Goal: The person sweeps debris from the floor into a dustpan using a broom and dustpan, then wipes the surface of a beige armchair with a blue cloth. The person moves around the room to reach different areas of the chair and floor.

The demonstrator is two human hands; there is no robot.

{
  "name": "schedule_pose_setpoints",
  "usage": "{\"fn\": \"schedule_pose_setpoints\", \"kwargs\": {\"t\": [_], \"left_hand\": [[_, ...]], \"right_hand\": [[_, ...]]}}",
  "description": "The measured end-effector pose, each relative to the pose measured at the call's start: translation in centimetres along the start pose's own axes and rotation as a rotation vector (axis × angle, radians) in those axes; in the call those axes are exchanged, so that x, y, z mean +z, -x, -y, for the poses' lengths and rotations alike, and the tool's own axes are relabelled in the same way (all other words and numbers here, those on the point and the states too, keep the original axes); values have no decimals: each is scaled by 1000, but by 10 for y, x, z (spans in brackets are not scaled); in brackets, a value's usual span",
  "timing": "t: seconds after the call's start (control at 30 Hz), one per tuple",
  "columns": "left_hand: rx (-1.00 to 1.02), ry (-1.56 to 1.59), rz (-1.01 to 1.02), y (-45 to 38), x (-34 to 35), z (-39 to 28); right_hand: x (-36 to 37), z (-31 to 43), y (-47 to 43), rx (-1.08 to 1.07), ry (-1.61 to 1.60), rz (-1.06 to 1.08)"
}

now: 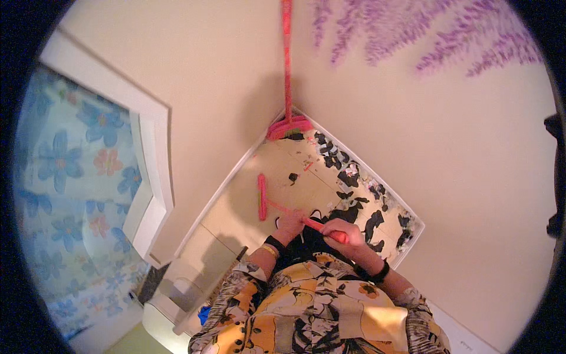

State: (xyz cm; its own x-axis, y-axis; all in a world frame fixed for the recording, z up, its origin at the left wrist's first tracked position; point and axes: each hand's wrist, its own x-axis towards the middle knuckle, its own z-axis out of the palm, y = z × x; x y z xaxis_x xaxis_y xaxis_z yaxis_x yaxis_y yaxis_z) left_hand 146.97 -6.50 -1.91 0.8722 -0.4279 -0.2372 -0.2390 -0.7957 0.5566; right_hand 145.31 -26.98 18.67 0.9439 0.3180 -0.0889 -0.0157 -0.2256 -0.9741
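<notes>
Both of my hands are around the red handle (313,224) of a floor-cleaning tool. My left hand (290,224) grips it lower down, and my right hand (347,233) holds it near its top end. The tool's narrow pink head (262,197) is down at the tiled floor (283,168), left of my feet; whether it is a broom or a squeegee, I cannot tell. Black scraps (349,214) and pale bits lie along the right wall. One small black scrap (292,178) lies apart from them, right of the pink head.
In the corner ahead stands a second long-handled tool with a wide pink head (289,127). White skirting (221,186) edges the floor. A floral curtain (62,163) covers the white-framed window at left. Lower left, a blue item (204,315) shows beside my sleeve.
</notes>
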Motion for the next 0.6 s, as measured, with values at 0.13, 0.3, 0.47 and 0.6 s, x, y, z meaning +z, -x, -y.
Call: {"fn": "schedule_pose_setpoints", "kwargs": {"t": [0.13,0.3,0.47,0.6], "left_hand": [[61,53,-6,-25,28,-9],[245,280,16,-87,56,-29],[390,660,-5,-136,66,-63],[382,665,72,-183,36,-112]], "right_hand": [[-23,-30,8,101,10,-140],[-63,-22,4,-2,-69,-262],[-107,-5,2,-212,299,-201],[-136,7,9,-291,241,-384]]}}
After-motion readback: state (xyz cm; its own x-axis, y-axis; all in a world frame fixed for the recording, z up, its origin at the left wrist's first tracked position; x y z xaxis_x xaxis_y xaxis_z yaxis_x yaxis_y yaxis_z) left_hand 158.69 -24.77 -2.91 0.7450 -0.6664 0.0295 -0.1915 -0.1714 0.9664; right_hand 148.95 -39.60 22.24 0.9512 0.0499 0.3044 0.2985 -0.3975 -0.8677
